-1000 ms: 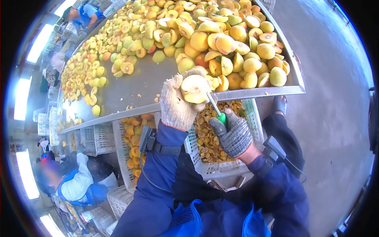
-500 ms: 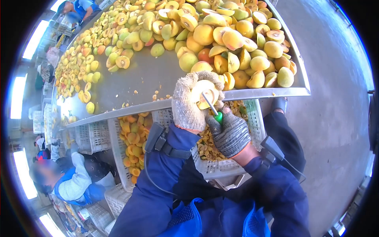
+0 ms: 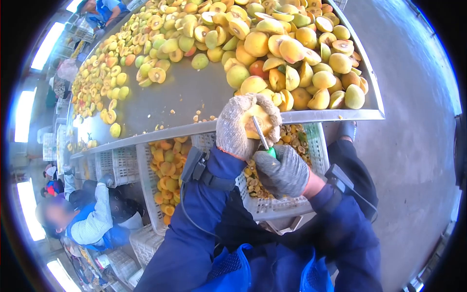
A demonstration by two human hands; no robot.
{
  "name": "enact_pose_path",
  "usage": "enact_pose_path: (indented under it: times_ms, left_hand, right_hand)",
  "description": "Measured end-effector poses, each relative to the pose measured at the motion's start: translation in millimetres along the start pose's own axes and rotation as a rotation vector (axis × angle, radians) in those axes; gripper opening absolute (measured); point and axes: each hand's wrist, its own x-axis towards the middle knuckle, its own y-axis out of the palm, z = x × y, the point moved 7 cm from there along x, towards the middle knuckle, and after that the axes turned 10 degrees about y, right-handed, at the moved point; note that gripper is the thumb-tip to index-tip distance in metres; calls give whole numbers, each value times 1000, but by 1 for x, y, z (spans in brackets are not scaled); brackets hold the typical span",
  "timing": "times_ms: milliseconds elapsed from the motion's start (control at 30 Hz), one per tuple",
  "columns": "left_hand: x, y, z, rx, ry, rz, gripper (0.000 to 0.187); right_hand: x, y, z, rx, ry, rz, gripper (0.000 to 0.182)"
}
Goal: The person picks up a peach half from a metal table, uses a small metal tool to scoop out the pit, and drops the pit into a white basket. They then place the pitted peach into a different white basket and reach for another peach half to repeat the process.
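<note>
My left hand (image 3: 232,127), in a pale knitted glove, is closed around a halved yellow peach (image 3: 251,120), cut face toward me. A pitting knife (image 3: 260,132) has a narrow metal shaft and a green handle; its tip is at the middle of the cut face. My right hand (image 3: 283,171), in a grey knitted glove, is wrapped around the handle, which it mostly hides. Both hands are at the front edge of a metal table (image 3: 168,104), above a white crate (image 3: 317,153) holding pits and scraps (image 3: 256,184).
Many yellow peaches and halves (image 3: 292,51) are heaped on the table, inside its raised rim. A crate of peach halves (image 3: 168,168) stands left of the scrap crate. A co-worker in a blue vest (image 3: 95,221) sits at the left; another person (image 3: 102,12) is at the far end.
My right hand has turned, and the knife stands at a steeper angle in the peach. The peach's cut face has tilted within my left hand. The view has shifted slightly.
</note>
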Motion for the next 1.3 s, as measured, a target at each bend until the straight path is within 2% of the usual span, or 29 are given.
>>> enact_pose_path:
  times_ms: [33,67,133,167,200,267,300,333,400,433,467,533,567,600,667,700,733,800,833,867,933,967,1000,1067,1100,1167,1200,1267,1300]
  left_hand:
    - [-2,1,-2,47,27,-64,40]
    - [-2,1,0,46,25,-65,40]
    - [0,-1,0,211,39,-62,37]
    - [0,1,0,295,-4,25,36]
    - [1,1,-5,295,-7,25,36]
    - [1,9,-13,661,35,152,37]
    - [2,7,-14,682,135,142,38]
    - [1,10,-11,680,142,140,38]
    - [-4,5,-6,398,131,-42,38]
    - [-5,-1,4,256,14,-98,38]
    - [-7,-2,8,257,19,-99,38]
    - [-15,-2,1,500,252,-135,38]
    - [-12,0,10,184,23,28,36]
    - [-14,1,12,183,24,25,36]
    - [-16,14,-4,385,325,-41,39]
    - [-16,20,-5,415,373,-16,44]
    - [-14,22,-5,415,377,-11,44]
    - [-9,20,3,88,243,0,45]
    - [-9,18,1,4,172,-21,44]
    - [-10,16,-4,12,176,-20,44]
    - [-11,9,-22,133,270,-25,44]
    - [-14,6,-27,140,282,-30,44]
    - [-17,4,-32,121,301,-36,45]
    - [-22,1,-35,76,322,-50,50]
    - [-24,2,-35,77,318,-54,50]
    - [-26,11,-37,154,291,-26,54]
    - [-30,13,-43,159,280,-11,54]
    - [-46,16,-76,696,320,44,42]
    - [-53,13,-101,1209,365,194,37]
  right_hand:
    - [0,2,-6,37,34,85,34]
    - [-2,-1,-6,39,35,83,34]
    - [-6,3,-4,157,44,232,33]
    - [-6,0,-7,159,106,253,33]
    - [-6,-4,-8,162,106,251,33]
    - [-4,-4,-13,221,90,366,38]
    - [-1,-6,-14,177,56,359,38]
    - [-2,-5,-13,171,58,360,38]
    - [-3,-9,-6,-70,-79,161,37]
    - [-2,-16,-5,-224,-140,-20,38]
    - [-2,-15,-4,-228,-140,-16,38]
    - [-6,-16,-1,-331,-129,-31,37]
    - [-8,-16,-3,-379,-118,-38,36]
    - [-11,-17,-6,-380,-115,-35,36]
    - [-19,3,-16,180,-10,390,39]
    - [-22,10,-23,351,69,513,40]
    - [-23,10,-21,345,65,512,40]
    - [-23,3,-19,132,-31,358,39]
    - [-22,0,-17,-152,-141,272,36]
    - [-33,-6,-16,-427,-2,170,33]
    - [-33,-14,-25,-856,-143,74,29]
    - [-23,-32,-47,-968,-229,61,26]
    - [-18,-38,-54,-1423,-95,-79,21]
    - [-16,-54,-50,-1494,80,-398,21]
    - [-19,-51,-49,-1490,84,-394,21]
    - [-39,-46,-23,-862,-255,-450,32]
    - [-41,-48,-21,-851,-263,-464,32]
    - [-45,-47,-11,-1042,-353,-511,31]
    - [-44,-51,-10,-1135,-399,-550,30]
